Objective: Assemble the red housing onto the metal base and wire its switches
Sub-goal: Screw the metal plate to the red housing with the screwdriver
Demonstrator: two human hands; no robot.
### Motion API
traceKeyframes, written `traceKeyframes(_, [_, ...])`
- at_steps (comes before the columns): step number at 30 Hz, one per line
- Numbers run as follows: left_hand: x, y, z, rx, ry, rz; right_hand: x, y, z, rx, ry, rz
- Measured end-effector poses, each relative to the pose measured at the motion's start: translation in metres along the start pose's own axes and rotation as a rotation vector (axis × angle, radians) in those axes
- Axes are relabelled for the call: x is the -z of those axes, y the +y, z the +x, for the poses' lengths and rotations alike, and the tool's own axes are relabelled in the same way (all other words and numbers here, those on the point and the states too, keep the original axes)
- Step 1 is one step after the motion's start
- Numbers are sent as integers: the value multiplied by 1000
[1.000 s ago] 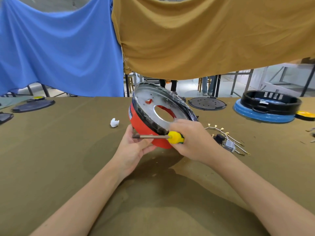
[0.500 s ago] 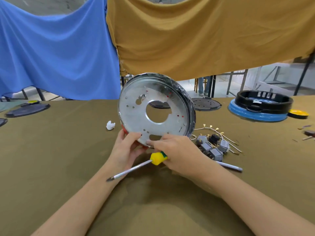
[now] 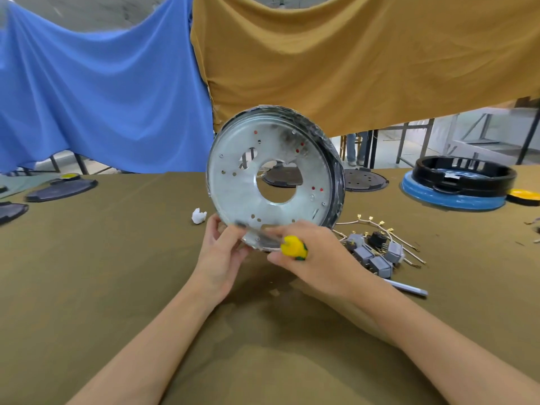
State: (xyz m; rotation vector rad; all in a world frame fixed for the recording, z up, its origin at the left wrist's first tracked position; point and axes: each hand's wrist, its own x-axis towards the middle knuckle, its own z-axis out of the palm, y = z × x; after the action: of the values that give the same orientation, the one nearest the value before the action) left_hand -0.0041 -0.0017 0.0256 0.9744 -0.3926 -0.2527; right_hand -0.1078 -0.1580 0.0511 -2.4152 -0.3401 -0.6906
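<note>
The round metal base (image 3: 271,179) stands on edge in front of me, its flat silver face with a centre hole turned toward me. The red housing is hidden behind it; only red shows through small holes. My left hand (image 3: 222,255) grips the base's lower left rim. My right hand (image 3: 315,258) holds a yellow-handled screwdriver (image 3: 293,247), whose blurred shaft lies across the base's bottom edge. Grey switches with wires (image 3: 380,255) lie on the table just right of my right hand.
A grey pen (image 3: 409,289) lies beside the switches. A white scrap (image 3: 199,215) sits left of the base. A black ring on a blue disc (image 3: 455,182) stands far right, with dark round plates (image 3: 365,179) behind and at far left (image 3: 60,188). Blue and mustard cloths hang behind.
The base was tipped from tilted to upright, its face turned toward me. The screwdriver swung from pointing down-left up to the base's lower edge.
</note>
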Motion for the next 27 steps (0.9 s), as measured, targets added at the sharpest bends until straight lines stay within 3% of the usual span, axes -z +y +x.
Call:
traceKeyframes(4, [7, -1, 6, -65, 48, 46, 12, 9, -3, -206, 119, 214])
traceKeyframes(8, [13, 3, 10, -84, 103, 23, 20, 23, -12, -429, -86, 318])
traceKeyframes(11, [17, 9, 12, -80, 151, -36, 17, 30, -15, -374, -151, 227])
traceKeyframes(19, [33, 18, 18, -84, 79, -105, 12, 43, -17, -166, -8, -29])
traceKeyframes(27, [34, 17, 18, -62, -41, -102, 11, 41, -17, -156, 34, -111])
